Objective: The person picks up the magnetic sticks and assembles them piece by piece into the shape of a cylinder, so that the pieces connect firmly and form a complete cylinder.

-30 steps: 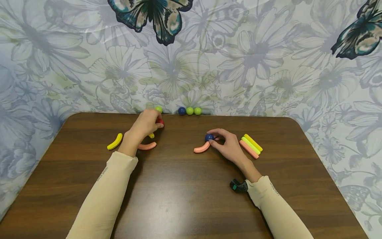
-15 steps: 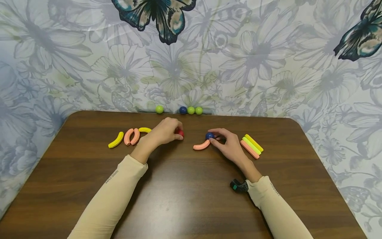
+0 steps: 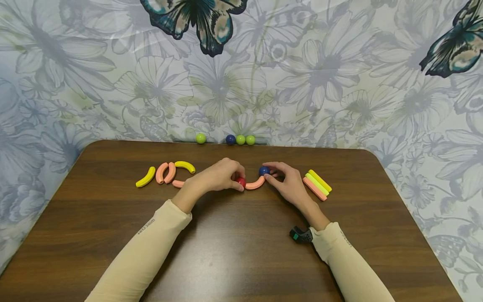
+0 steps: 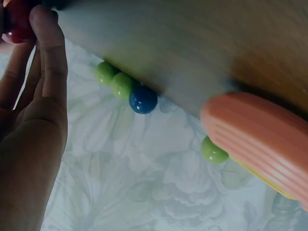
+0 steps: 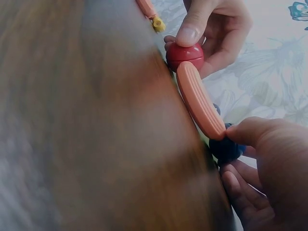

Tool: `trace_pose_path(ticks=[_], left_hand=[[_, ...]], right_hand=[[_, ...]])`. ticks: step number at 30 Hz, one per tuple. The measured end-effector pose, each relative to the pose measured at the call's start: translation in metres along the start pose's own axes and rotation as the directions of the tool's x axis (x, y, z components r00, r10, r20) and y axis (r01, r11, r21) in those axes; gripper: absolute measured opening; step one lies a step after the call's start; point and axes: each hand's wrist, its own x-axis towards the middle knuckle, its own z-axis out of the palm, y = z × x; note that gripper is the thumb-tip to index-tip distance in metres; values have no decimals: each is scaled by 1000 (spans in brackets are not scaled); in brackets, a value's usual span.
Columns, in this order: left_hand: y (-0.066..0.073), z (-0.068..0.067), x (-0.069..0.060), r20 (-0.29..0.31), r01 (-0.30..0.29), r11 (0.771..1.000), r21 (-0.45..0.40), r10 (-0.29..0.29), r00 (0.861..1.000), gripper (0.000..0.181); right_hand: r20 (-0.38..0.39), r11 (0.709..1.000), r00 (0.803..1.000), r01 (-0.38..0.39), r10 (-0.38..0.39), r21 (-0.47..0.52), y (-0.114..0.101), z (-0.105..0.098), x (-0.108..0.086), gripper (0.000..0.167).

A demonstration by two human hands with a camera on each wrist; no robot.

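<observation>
In the head view, my left hand [image 3: 216, 177] pinches a red ball [image 3: 241, 181] against the left end of a curved orange stick [image 3: 255, 183] on the table. At the stick's other end, my right hand [image 3: 286, 181] holds a dark blue ball [image 3: 263, 170] between thumb and fingers. The right wrist view shows the ribbed orange stick [image 5: 198, 100] bridging the red ball [image 5: 185, 57] and the blue ball [image 5: 225, 148], touching both. In the left wrist view, the red ball [image 4: 18, 21] sits at my fingertips, partly cut off by the frame.
Left on the wooden table [image 3: 226, 251] lie curved yellow sticks [image 3: 145, 177] and orange sticks [image 3: 161, 173], one partly behind my left hand. Right of my right hand are three straight sticks [image 3: 318, 183] side by side. Along the far edge sit green balls [image 3: 201, 138] and a blue ball [image 3: 230, 139].
My left hand has carried the red ball rightward and nearer from the far left side, up to the orange stick's left end. My right hand stays at the blue ball.
</observation>
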Motion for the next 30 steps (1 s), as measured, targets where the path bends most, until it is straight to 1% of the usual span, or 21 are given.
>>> trace_pose_path(ticks=[4, 7, 10, 15, 18, 22, 25, 27, 30], left_hand=[[4, 3, 2, -8, -8, 1000, 2, 8, 1000, 18], [8, 6, 2, -29, -21, 1000, 3, 21, 999, 20], [10, 10, 3, -52, -36, 999, 1, 36, 998, 23], [13, 17, 4, -91, -35, 999, 2, 35, 995, 25], [15, 22, 5, -111, -31, 1000, 6, 31, 993, 26], [19, 30, 6, -129, -21, 1000, 10, 22, 991, 28], [23, 34, 6, -147, -16, 1000, 14, 18, 989, 28], [26, 37, 7, -158, -22, 1000, 15, 25, 987, 27], [29, 39, 7, -159, -51, 998, 30, 55, 986, 23]], right_hand=[[-8, 1000, 1000, 0, 0, -5, -1, 0, 1, 38], [-17, 1000, 1000, 4, -4, -6, -1, 0, 2, 41], [-36, 1000, 999, -9, 8, -21, -5, 2, 2, 45], [-69, 996, 995, -79, 76, -46, -15, 9, -1, 52], [-82, 993, 991, -112, 109, -29, -22, 15, -3, 54], [-99, 989, 985, -147, 144, -23, -27, 20, -6, 50], [-105, 986, 982, -163, 158, -39, -29, 21, -7, 45], [-109, 984, 980, -170, 164, -48, -30, 21, -7, 42], [-114, 983, 978, -180, 174, -46, -29, 21, -7, 38]])
